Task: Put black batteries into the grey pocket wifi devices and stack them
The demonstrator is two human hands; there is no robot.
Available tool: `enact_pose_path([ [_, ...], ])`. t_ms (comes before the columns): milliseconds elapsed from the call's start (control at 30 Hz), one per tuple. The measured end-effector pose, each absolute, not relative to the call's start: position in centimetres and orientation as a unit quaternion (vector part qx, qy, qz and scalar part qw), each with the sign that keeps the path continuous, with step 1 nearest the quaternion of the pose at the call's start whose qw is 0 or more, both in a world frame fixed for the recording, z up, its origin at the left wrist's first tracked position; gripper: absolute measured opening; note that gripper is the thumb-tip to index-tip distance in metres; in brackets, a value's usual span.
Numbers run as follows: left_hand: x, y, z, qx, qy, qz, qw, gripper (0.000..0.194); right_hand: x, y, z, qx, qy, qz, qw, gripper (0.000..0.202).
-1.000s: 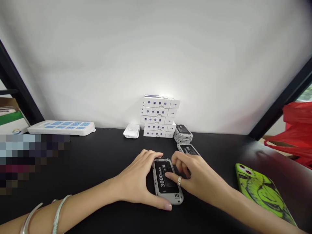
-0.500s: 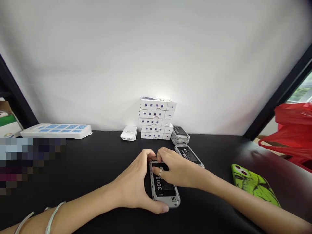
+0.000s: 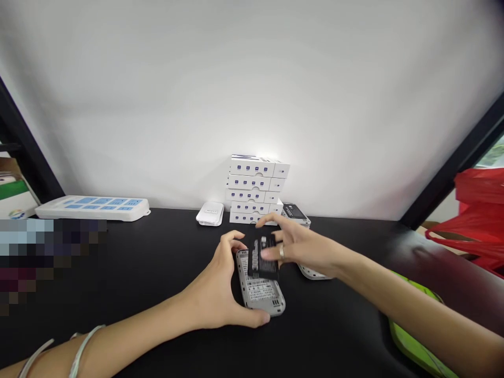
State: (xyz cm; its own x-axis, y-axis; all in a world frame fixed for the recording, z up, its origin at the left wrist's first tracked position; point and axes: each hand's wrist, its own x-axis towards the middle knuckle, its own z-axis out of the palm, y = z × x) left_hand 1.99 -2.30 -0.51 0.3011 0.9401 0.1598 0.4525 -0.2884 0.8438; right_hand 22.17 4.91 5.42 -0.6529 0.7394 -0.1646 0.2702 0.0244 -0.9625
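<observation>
A grey device body (image 3: 264, 303) lies on the black table with its battery bay exposed, showing a printed label with barcodes. My left hand (image 3: 214, 294) grips it from the left, fingers at the far end and thumb at the near corner. In my right hand (image 3: 305, 244) is a flat black battery (image 3: 258, 265), pinched between thumb and fingers. It is tilted over the upper part of the bay. Behind my right wrist another grey device (image 3: 315, 274) is partly hidden.
White boxes (image 3: 252, 182) are stacked against the wall, with more devices (image 3: 297, 211) beside them. White covers (image 3: 210, 214) and a power strip (image 3: 94, 208) lie further left. A green-cased phone (image 3: 417, 341), partly under my right forearm, and a red plastic bag (image 3: 478, 210) are at right.
The battery has come up out of the device's bay in my right hand, baring the label underneath. My right hand has moved up and right; my left still holds the device.
</observation>
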Motion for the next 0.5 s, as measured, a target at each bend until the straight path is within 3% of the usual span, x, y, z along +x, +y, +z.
enact_pose_path([
  [133, 2.2, -2.4, -0.7, 0.716, 0.492, 0.354, 0.346, 0.104, 22.8, 6.8, 4.8, -0.447, -0.731, 0.452, 0.249, 0.019],
  [267, 2.1, -2.4, -0.3, 0.722, 0.495, 0.323, 0.359, 0.103, 23.3, 7.7, 4.1, -0.481, -0.771, 0.365, 0.202, 0.02],
  [400, 2.2, -2.5, -0.4, 0.722, 0.492, 0.338, 0.349, 0.1, 23.5, 7.8, 3.5, -0.463, -0.822, 0.281, 0.175, 0.04],
  [500, 2.2, -2.5, -0.5, 0.726, 0.486, 0.344, 0.343, 0.098, 23.7, 7.8, 3.3, -0.438, -0.866, 0.184, 0.159, 0.036],
])
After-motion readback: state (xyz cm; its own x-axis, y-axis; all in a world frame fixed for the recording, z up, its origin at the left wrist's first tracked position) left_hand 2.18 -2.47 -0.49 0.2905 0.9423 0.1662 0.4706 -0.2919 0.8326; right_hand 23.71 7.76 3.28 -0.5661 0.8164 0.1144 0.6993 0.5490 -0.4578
